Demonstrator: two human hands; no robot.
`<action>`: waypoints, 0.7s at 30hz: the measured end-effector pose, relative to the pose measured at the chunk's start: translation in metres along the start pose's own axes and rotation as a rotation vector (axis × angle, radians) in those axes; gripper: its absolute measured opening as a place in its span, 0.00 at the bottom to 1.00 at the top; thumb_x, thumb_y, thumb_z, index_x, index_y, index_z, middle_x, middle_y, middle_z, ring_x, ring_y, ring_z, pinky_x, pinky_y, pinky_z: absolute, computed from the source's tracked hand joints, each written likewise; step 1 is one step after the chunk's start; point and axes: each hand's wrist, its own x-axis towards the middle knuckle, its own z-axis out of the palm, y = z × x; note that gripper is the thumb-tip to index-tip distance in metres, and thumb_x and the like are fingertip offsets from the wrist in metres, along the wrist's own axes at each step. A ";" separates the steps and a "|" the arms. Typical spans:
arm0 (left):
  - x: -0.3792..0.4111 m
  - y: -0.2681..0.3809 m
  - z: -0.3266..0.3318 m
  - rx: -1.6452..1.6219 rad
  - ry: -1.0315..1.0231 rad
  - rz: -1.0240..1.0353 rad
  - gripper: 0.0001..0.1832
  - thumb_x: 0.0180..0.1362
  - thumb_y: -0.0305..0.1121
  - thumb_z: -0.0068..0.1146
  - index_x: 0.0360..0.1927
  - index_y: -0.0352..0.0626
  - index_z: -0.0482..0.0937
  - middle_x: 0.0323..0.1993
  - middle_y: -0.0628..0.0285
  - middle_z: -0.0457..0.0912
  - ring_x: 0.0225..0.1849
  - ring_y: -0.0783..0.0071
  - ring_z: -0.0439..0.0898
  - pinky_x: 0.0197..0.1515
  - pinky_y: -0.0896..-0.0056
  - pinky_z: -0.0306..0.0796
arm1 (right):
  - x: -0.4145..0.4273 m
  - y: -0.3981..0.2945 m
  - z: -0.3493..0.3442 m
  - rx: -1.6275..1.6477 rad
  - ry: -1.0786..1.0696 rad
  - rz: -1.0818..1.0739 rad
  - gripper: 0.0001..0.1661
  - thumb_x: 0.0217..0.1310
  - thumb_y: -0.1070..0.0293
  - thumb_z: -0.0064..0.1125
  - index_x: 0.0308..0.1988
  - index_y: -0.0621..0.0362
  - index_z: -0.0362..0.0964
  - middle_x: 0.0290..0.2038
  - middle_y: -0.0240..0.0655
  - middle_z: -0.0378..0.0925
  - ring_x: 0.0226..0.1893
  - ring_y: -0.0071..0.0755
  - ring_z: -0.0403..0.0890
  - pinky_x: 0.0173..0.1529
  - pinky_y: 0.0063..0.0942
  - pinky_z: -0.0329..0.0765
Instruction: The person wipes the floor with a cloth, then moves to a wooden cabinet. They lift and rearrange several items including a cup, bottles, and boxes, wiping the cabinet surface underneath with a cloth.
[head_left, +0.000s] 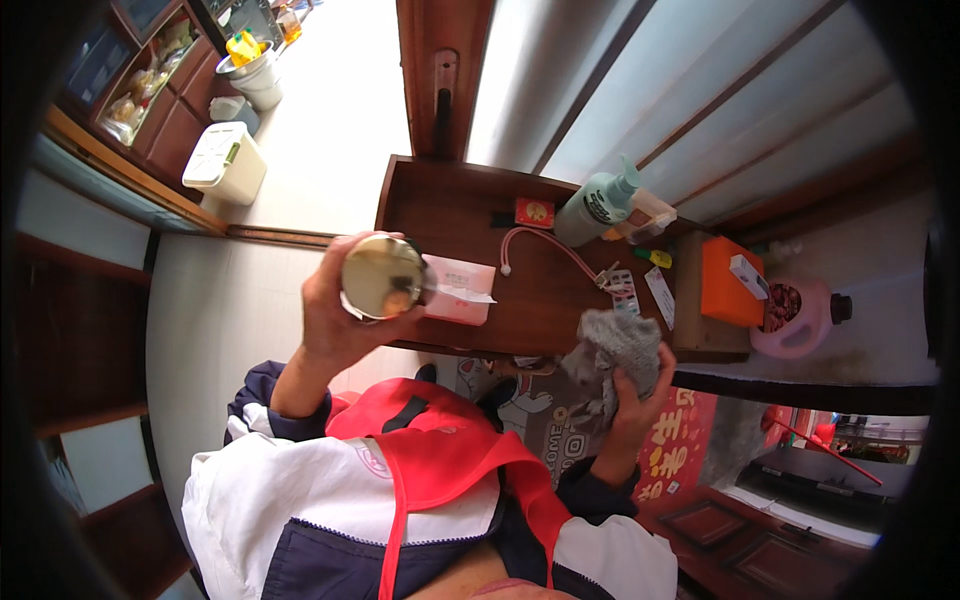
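My left hand (334, 326) is wrapped around a round container with a shiny, mirror-like end (381, 276), raised over the left edge of the dark wooden cabinet top (450, 195). The container's sides are mostly hidden by that end and my fingers. In my right hand (641, 397) is a bunched grey cloth (622, 352), held above the front right of the cabinet top. A pink tissue pack (461, 307) with a tissue sticking out lies just right of the container. Beyond the cloth are a blister pack of pills (624, 291) and a pink cord (555, 241) with keys.
Toward the back of the cabinet stand a pale green pump bottle (592, 210), a small red box (535, 212) and a clear plastic box (649, 216). On the right are an orange box (731, 274) and a pink jug (799, 330). A lidded bin (225, 161) stands beyond the doorway.
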 end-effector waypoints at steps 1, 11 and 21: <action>-0.003 -0.001 -0.009 0.030 0.053 -0.016 0.36 0.37 0.29 0.78 0.52 0.39 0.71 0.43 0.57 0.82 0.43 0.69 0.82 0.47 0.70 0.76 | 0.011 -0.012 0.014 0.023 -0.014 -0.061 0.26 0.55 0.73 0.64 0.53 0.60 0.67 0.47 0.35 0.75 0.49 0.30 0.75 0.57 0.27 0.68; -0.064 -0.016 -0.069 0.249 0.220 -0.153 0.38 0.36 0.32 0.78 0.52 0.40 0.69 0.39 0.55 0.82 0.40 0.65 0.83 0.43 0.68 0.77 | 0.125 0.047 0.219 -0.400 -0.814 -0.397 0.28 0.52 0.67 0.65 0.54 0.57 0.70 0.46 0.42 0.79 0.46 0.45 0.80 0.51 0.35 0.76; -0.116 -0.036 -0.088 0.286 0.313 -0.339 0.37 0.34 0.33 0.78 0.51 0.40 0.71 0.44 0.55 0.78 0.42 0.60 0.81 0.44 0.64 0.76 | 0.104 0.150 0.305 -1.069 -1.019 -0.840 0.21 0.50 0.66 0.59 0.47 0.51 0.73 0.52 0.41 0.68 0.51 0.51 0.72 0.46 0.52 0.75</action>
